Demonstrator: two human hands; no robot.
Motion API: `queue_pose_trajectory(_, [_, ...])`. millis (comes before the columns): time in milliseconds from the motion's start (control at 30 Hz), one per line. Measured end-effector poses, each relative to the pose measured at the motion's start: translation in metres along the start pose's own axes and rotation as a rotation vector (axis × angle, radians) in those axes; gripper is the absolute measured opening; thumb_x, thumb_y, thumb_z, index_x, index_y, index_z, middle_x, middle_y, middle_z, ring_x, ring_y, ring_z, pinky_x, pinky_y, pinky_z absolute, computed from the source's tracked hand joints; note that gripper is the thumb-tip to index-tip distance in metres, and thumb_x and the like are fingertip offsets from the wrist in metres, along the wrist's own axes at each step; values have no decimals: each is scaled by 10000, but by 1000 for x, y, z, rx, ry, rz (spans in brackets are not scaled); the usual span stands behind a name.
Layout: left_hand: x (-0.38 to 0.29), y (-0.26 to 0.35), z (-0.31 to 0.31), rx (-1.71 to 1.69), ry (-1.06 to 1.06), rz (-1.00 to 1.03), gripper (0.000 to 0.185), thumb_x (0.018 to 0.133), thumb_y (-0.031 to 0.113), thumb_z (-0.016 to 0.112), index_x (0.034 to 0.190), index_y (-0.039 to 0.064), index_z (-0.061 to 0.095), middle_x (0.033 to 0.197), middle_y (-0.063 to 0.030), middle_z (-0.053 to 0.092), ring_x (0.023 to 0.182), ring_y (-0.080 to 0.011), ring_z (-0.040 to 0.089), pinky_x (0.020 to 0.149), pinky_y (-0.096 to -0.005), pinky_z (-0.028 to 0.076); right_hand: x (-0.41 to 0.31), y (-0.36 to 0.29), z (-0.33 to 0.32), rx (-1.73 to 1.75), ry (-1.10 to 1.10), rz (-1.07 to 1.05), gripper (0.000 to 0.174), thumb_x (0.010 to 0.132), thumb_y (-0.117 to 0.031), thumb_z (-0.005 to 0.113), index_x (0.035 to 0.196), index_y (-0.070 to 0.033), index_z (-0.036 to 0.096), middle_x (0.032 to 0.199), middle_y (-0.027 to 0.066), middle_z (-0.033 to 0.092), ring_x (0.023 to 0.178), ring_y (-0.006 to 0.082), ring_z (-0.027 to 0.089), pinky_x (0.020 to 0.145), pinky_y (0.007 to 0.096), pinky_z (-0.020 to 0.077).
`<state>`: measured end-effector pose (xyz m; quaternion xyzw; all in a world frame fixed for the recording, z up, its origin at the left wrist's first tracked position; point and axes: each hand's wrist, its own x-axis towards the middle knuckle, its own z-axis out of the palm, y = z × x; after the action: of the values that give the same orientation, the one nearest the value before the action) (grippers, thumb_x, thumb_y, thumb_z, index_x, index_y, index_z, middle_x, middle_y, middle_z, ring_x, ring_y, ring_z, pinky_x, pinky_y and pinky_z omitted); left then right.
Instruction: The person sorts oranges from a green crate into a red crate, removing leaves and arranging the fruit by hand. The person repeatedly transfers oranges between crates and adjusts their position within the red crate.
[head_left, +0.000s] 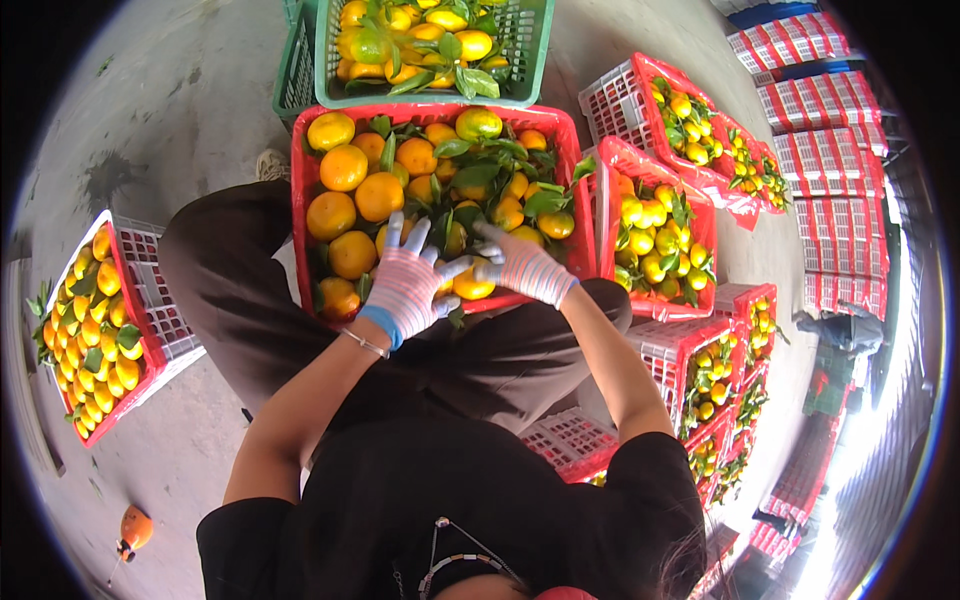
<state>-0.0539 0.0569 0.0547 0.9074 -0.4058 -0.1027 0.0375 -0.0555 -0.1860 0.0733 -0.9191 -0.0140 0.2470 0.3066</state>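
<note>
A crate lined with red plastic (574, 247) stands in front of me between my legs, holding orange and yellow-green mandarins with leaves. Over its near side, my left hand (409, 285), in a striped knit glove with grey fingertips, rests with fingers spread on the fruit. My right hand (529, 264), gloved alike, reaches in from the right. Its fingertips are by a mandarin (472, 282) at the near edge, between the two hands. The right thumb is hidden, and whether those fingers grip anything is unclear. Large mandarins (331, 216) line the crate's left side; leafy ones fill the right.
Beyond the crate stands a green basket (536, 67) of leafy mandarins. Red-lined crates of fruit stand at right (709, 251) and left (142, 315). Stacked red-and-white crates (840, 217) line the far right. An orange-handled tool (136, 527) lies on the concrete floor at lower left.
</note>
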Motion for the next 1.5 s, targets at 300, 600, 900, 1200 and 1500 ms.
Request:
queue_pose_trajectory(300, [8, 7, -1, -115, 60, 38, 581, 875, 565, 734, 1414, 355, 682, 1267, -124, 724, 1488, -393, 415, 1269, -714, 49, 184, -8, -98, -275, 237, 402, 1023, 799, -892, 589, 1284, -2, 726, 1266, 249, 730, 1187, 372, 703, 1007, 428, 541])
queue_pose_trajectory(600, [-1, 0, 9, -257, 284, 17, 363, 827, 380, 815, 1176, 281, 797, 1405, -121, 584, 1408, -404, 458, 1258, -708, 125, 29, 12, -27, 157, 153, -161, 872, 677, -181, 917, 1480, -111, 586, 1452, 155, 652, 1293, 326, 654, 1089, 390, 536])
queue_pose_trajectory(900, [43, -10, 12, -119, 169, -42, 685, 885, 420, 767, 1486, 173, 548, 1532, -129, 580, 1289, -319, 629, 1065, -451, 479, 47, 21, -3, 269, -2, -92, 923, 785, -265, 876, 1571, -23, 459, 1500, 247, 592, 1390, 336, 584, 1138, 377, 486])
queue_pose_trajectory(1200, [70, -16, -12, -278, 54, -129, 773, 773, 446, 864, 1407, 108, 578, 1258, -166, 717, 1092, -346, 723, 945, -453, 537, -6, 6, 32, -89, -30, 50, 821, 763, -480, 855, 1361, 34, 626, 1314, 265, 684, 1246, 415, 641, 1082, 449, 502])
queue_pose_trajectory(1500, [85, -18, -16, -136, -182, 18, 663, 780, 374, 854, 1363, 143, 639, 1234, -136, 734, 1033, -325, 727, 883, -451, 549, -24, 12, 22, 214, 75, 30, 844, 701, -311, 954, 1379, 39, 594, 1284, 226, 715, 1210, 370, 686, 1055, 420, 531])
